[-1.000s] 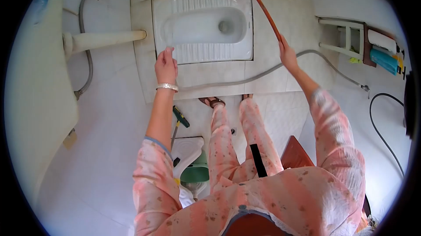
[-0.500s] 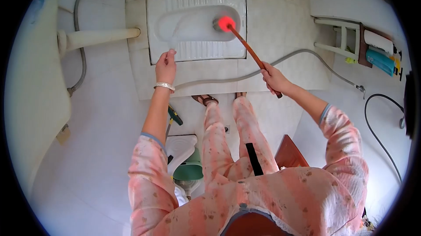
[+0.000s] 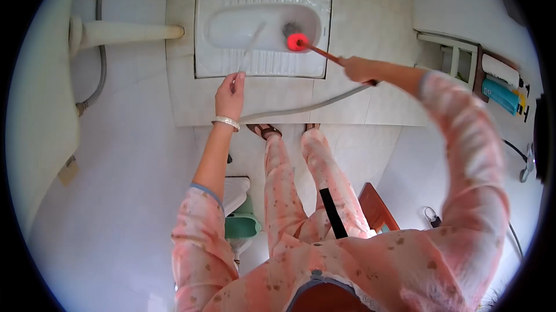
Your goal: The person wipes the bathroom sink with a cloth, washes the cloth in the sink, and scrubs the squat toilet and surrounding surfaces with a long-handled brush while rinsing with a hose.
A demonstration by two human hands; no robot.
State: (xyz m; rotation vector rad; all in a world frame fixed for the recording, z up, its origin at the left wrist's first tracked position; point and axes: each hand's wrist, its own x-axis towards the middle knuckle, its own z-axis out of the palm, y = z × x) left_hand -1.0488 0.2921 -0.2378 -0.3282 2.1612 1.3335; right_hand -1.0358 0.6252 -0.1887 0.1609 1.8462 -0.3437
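Squat toilet and surroundings, viewed from above by the head camera. A white ceramic squat toilet (image 3: 208, 63) is set flush in a raised platform (image 3: 376, 22) of pale tiles, whose front edge runs just beyond the wearer's sandals (image 3: 267, 132). At left, a thick white pipe (image 3: 133, 34) enters the platform beside the toilet, and a flexible wall hose (image 3: 100, 57) hangs against the pale wall; at right stands a white frame (image 3: 456, 60) near a blue packet (image 3: 501, 96). On the lower floor, a green bin (image 3: 243, 227) lies left of the legs and a red-brown panel (image 3: 379, 208) right of them. The right hand (image 3: 356, 70) is closed around the brown handle of a red-headed brush (image 3: 297, 42); the head lies inside the basin, at the near side of the dark drain hole (image 3: 291, 29). The left hand (image 3: 230, 93), wearing a pale bracelet (image 3: 226, 123), is closed on the gray hose (image 3: 307, 107), which runs in beneath the wrist; its end is hidden by the fingers, and a translucent streak (image 3: 252, 45) extends from them into the basin. Compared with the frame half a second earlier, the brush head has shifted from the drain's right side to its near side, the right forearm lies more nearly level, and the streak reaches farther toward the drain.
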